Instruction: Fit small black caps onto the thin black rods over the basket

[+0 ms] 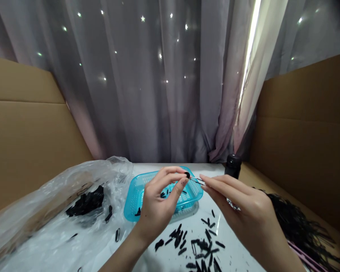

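Left hand (pixel 160 192) is pinching a small black piece (pixel 187 175), probably to steady it for the thin tweezers (pixel 197 180) pinched in the right hand (pixel 245 202). Blue plastic basket (pixel 128 211) sits beyond, toward the desk's (pixel 232 250) far edge; loose black strips (pixel 220 244) litter the near side.

Slim tool (pixel 197 181): shiny, metal-looking
Basket (pixel 131 198): smooth, glossy plastic
Sheeting (pixel 53 234): crinkled, glossy plastic
Counter (pixel 232 249): smooth, glossy
Curtain (pixel 141 102): smooth cloth
Panels (pixel 25 139): matt cardboard
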`<state>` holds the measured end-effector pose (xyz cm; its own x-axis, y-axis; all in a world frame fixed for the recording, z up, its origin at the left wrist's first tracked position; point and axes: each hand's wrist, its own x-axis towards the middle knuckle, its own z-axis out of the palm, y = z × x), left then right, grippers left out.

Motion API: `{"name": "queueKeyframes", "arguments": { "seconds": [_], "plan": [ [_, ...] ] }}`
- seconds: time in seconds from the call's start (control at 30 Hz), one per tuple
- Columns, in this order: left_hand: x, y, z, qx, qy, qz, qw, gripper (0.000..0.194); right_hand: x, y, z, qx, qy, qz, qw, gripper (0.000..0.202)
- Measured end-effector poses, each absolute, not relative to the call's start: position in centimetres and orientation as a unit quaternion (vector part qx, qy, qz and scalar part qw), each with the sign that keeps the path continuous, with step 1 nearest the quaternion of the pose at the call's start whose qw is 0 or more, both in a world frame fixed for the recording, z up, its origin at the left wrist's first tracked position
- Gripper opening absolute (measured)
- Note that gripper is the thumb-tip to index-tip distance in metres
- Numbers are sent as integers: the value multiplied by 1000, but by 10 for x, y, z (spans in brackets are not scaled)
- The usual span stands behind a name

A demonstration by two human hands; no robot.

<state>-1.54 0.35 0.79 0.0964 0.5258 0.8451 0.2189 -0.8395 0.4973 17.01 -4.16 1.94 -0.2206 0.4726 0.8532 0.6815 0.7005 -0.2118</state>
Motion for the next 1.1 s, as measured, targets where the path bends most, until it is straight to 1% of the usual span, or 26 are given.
{"name": "queueKeyframes", "arguments": {
  "seconds": [0.17, 0.43, 0.67, 0.93, 1.1],
  "plan": [
    [-16, 2, 10, 736, 259, 617, 105, 11, 169, -42, 19, -380, -777, -100, 491, 19],
    [-17, -1, 13, 764, 240, 598, 39, 11, 173, -44, 21, -379, -792, -97, 469, 18],
    [-17, -1, 12, 759, 249, 600, 35, 11, 172, -47, 21, -374, -777, -162, 480, 18],
    [-17, -2, 13, 757, 255, 601, 28, 11, 174, -46, 22, -377, -786, -150, 466, 18],
    [-17, -1, 14, 766, 245, 594, 8, 11, 174, -46, 22, -382, -784, -171, 459, 19]
  ]
}}
